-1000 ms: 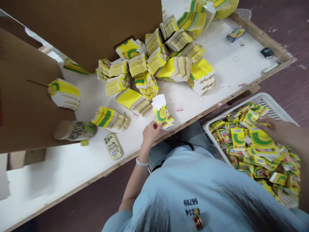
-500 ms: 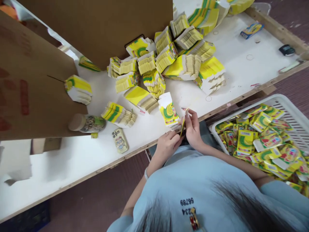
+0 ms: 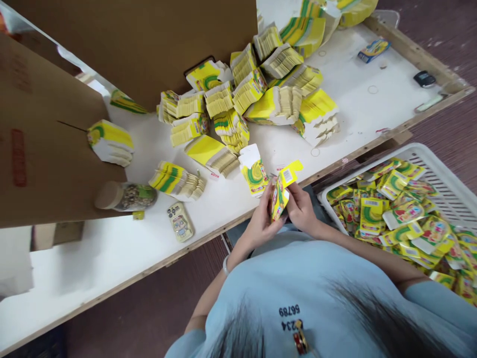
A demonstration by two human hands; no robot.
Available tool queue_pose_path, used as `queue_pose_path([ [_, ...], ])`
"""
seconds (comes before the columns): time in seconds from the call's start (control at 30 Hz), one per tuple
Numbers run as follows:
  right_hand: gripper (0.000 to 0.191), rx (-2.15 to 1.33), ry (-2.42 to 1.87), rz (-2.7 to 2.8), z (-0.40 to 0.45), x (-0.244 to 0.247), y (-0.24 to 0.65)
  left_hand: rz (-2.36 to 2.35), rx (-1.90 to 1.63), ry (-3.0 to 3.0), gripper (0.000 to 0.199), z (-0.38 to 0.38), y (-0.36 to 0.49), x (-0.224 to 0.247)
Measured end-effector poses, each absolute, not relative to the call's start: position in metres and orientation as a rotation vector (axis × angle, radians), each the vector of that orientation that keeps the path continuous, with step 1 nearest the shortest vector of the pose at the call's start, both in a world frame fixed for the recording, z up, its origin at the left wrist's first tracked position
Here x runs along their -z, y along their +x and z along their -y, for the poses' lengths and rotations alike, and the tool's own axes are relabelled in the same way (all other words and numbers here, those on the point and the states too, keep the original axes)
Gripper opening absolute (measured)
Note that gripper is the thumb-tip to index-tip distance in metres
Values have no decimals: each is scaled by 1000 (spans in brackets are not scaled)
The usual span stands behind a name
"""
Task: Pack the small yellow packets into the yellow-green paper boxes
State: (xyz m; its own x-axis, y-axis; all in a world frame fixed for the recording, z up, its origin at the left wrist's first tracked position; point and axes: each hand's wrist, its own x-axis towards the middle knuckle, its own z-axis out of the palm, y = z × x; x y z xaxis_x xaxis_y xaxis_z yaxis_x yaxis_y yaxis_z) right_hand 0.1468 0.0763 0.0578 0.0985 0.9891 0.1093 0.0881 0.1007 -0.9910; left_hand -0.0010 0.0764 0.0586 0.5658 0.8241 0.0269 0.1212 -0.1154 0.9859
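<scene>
Between my hands, over the table's front edge, is a small yellow and green cardboard box (image 3: pixel 280 195) with one end flap sticking up. My left hand (image 3: pixel 264 219) is closed around its left side. My right hand (image 3: pixel 301 206) grips its right side, the fingertips partly hidden by the card. Just beyond my left hand lies a flat yellow box blank (image 3: pixel 254 171) with a white flap. Behind it rest fanned stacks of flat boxes, the nearest being a yellow stack (image 3: pixel 214 154).
A white plastic basket (image 3: pixel 452 186) full of yellow boxes stands at my right. A phone (image 3: pixel 180 222), a lidded jar (image 3: pixel 128 196) and a striped stack (image 3: pixel 177 180) lie to the left. Large brown cartons (image 3: pixel 149 44) stand behind. A blue box (image 3: pixel 374 50) lies far right.
The piece in my hands, seen edge-on before, is now turned and opened out into a box shape with its flap up. The camera view has shifted slightly.
</scene>
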Motion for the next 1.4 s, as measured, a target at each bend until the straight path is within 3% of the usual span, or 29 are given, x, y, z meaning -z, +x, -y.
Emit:
queue_pose_path([
  [0.17, 34, -1191, -1214, 1081, -81, -62, 142, -936, -719, 1566, 69, -69, -3, -64],
  [0.57, 34, -1144, -1302, 878, -80, -58, 136, -1127, -831, 1297, 57, -68, -2, -63],
  [0.63, 34, -1169, -1254, 821, -77, -55, 136, -1111, -863, 1225, 60, -66, -1, -61],
  [0.73, 44, -1159, -1245, 837, -69, -51, 139, -1051, -907, 1166, 82, -57, -3, -53],
  [0.83, 37, -1111, -1280, 974, -59, -45, 144, -988, -876, 1224, 87, -47, -9, -41],
  [1.0, 29, -1261, -1228, 1078, -52, -38, 153, -924, -751, 1145, 73, -39, -21, -31],
  [1.17, 35, -1334, -1231, 1100, -55, -38, 159, -950, -797, 1191, 39, -45, -18, -41],
  [1.3, 24, -1185, -1219, 1142, -56, -36, 166, -1015, -859, 1251, 57, -50, -12, -52],
  [1.4, 29, -1071, -1112, 1437, -57, -35, 180, -1044, -810, 1291, 60, -51, -13, -58],
])
